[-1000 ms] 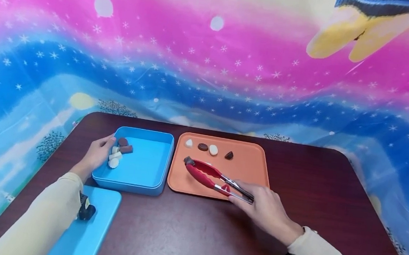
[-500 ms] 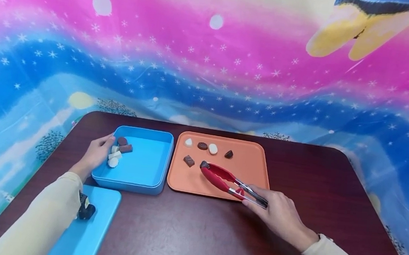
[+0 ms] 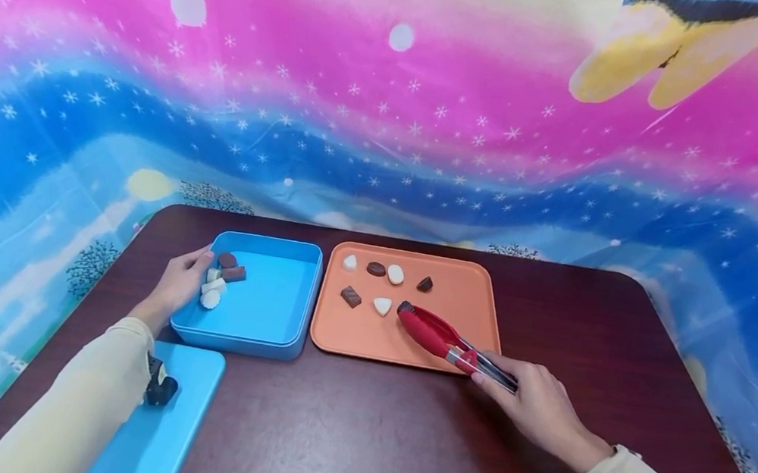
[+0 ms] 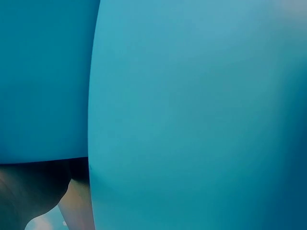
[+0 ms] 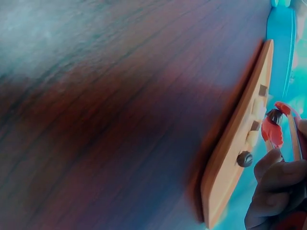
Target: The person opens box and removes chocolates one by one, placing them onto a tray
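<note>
My left hand [image 3: 176, 282] grips the left wall of an open blue box [image 3: 269, 310]. Inside, along that wall, lie brown chocolates [image 3: 233, 273] and white chocolates [image 3: 211, 299]. With my right hand [image 3: 544, 405] I hold red-headed tongs [image 3: 427, 332] over an orange tray [image 3: 454, 312]. A dark chocolate [image 5: 274, 116] is caught between the tong heads. On the tray, apart from each other, sit a ridged brown chocolate [image 3: 350, 297], a white triangular chocolate [image 3: 382, 306], a brown oval [image 3: 376, 269], a white oval [image 3: 395, 274], a white drop [image 3: 349, 262] and a dark wedge [image 3: 425, 283].
A light blue lid [image 3: 178, 400] lies on the table in front of the box, partly under my left forearm. The dark wooden table [image 3: 346, 431] extends to the right of the tray. Behind it hangs a patterned cloth [image 3: 390, 116]. Blue surfaces fill most of the left wrist view.
My right hand has moved the tongs and dark chocolate rightward across the tray, uncovering the ridged brown chocolate and the white triangular one. My left hand stays on the box.
</note>
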Demonstrator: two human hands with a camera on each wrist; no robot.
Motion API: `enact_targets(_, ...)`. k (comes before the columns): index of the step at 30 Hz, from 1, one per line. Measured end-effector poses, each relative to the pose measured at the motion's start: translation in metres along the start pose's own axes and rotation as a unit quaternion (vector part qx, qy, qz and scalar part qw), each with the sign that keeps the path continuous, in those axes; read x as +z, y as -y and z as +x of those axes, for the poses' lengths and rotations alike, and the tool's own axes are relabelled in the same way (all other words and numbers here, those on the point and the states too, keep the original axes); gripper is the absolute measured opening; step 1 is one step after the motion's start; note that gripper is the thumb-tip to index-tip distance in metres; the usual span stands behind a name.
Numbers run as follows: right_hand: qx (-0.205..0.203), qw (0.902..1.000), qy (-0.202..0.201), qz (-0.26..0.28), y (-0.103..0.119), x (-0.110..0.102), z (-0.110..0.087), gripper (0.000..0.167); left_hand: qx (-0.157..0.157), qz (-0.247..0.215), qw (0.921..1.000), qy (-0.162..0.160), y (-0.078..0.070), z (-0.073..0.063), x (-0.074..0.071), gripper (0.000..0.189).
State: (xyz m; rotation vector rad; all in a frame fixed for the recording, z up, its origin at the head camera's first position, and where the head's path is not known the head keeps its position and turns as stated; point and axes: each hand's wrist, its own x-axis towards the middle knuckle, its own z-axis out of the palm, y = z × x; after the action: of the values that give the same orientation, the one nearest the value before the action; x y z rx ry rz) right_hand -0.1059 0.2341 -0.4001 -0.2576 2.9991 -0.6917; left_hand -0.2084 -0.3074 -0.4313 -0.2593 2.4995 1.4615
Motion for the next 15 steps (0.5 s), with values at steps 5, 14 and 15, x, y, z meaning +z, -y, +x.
enact_targets(5, 0.012, 0.9998, 0.014, 0.000, -0.005, -0.001, 0.001, 0.059, -0.001, 0.001, 1.0000, 0.000, -0.001, 0.001, -0.001, 0.066)
enact_targets(14, 0.031, 0.9971, 0.046, 0.051, -0.011, -0.003, 0.006, 0.062, 0.001, 0.003, 1.0000, 0.001, 0.000, 0.001, -0.001, 0.065)
enact_targets(15, 0.030, 0.9963, 0.049, 0.063, -0.013, -0.003, 0.007, 0.061, 0.001, 0.003, 1.0000, 0.001, 0.000, 0.001, -0.002, 0.065)
